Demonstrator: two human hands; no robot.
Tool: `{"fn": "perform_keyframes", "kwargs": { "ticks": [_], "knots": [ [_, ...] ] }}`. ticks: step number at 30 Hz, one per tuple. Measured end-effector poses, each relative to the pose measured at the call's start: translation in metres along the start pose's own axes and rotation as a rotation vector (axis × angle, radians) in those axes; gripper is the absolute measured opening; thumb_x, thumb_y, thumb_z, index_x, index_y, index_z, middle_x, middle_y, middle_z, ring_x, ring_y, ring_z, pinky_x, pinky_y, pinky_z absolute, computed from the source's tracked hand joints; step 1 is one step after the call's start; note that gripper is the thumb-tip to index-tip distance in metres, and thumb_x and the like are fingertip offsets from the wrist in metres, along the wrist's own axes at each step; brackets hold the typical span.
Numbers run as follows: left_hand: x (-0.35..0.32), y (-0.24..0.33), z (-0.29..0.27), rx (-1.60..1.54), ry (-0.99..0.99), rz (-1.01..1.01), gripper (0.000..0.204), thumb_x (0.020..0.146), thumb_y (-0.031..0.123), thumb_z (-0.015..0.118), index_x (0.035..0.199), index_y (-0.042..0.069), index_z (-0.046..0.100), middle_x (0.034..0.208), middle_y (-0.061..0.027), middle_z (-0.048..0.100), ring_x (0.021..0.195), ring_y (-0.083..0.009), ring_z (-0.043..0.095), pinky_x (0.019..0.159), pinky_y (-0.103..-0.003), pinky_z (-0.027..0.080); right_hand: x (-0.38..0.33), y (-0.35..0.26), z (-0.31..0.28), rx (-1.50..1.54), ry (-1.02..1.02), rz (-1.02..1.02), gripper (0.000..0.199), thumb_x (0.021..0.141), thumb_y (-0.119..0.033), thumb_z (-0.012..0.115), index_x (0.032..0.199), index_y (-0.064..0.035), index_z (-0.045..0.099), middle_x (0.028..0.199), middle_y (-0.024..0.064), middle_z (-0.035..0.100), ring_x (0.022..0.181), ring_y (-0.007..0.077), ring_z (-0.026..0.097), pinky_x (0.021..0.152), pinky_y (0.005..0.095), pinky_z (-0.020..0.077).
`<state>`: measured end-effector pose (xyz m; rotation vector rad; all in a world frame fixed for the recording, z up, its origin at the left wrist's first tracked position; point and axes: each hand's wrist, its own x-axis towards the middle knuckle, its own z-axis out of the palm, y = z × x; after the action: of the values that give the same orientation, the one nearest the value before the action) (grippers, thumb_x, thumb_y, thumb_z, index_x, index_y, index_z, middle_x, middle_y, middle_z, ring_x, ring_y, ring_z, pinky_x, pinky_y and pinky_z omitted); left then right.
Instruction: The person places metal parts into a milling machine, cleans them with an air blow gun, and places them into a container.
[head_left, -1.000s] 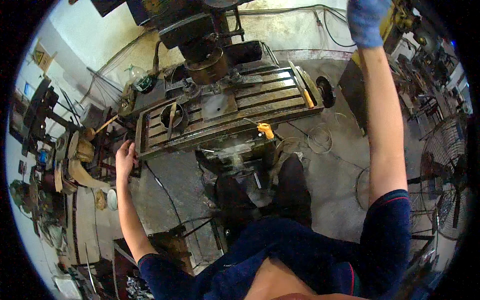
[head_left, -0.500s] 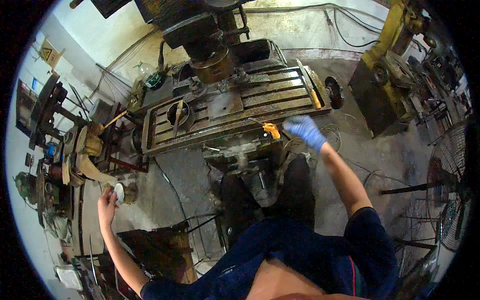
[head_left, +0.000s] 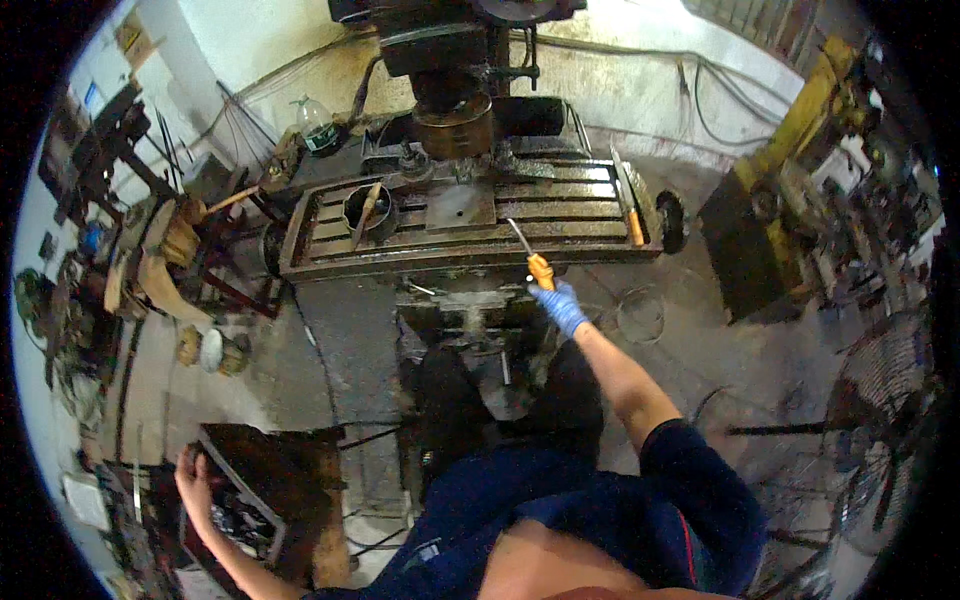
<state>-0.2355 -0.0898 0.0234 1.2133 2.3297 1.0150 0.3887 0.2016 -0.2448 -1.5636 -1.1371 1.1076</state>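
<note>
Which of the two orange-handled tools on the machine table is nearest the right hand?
The screwdriver at the front edge, beside the right hand; the other tool lies farther right.

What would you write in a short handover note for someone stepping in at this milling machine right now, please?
Right hand: blue glove, at the orange handle of the screwdriver; whether it grips it cannot be told. The blade lies on the slotted machine table.
Left hand: bare, low at the left, on the rim of a dark open box.
On the table: a flat plate under the spindle, a round dark pot at the left, a second orange-handled tool at the right edge.
Done: the plate lies on the table. Left: nothing shows clamps on the plate; check.
</note>
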Motion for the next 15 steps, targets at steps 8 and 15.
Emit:
{"fn": "perform_keyframes", "kwargs": {
  "ticks": [8,15],
  "knots": [
    [0.008,-0.06,0.0,0.19,0.116,0.141,0.038,0.089,0.012,0.049,0.122,-0.006,0.043,0.123,-0.0186,0.049,0.115,-0.0251,0.047,0.095,-0.033,0.035,-0.05,-0.116,-0.014,0.014,0.124,-0.471,0.066,0.069,-0.017,0.074,0.123,0.0032,0.041,0.105,0.0105,0.057,0.09,0.014,0.053,0.079,0.0265,0.044],
    [-0.004,-0.04,0.004,0.453,0.107,0.176,0.043,0.084,0.003,0.047,0.126,-0.002,0.04,0.122,-0.021,0.049,0.114,-0.0301,0.047,0.094,-0.034,0.036,-0.051,-0.216,-0.001,-1.344,-0.182,-0.255,0.053,0.074,-0.051,0.056,0.096,-0.002,0.061,0.09,0.0184,0.063,0.087,0.0314,0.06,0.076,0.0382,0.0466]
  ]
}}
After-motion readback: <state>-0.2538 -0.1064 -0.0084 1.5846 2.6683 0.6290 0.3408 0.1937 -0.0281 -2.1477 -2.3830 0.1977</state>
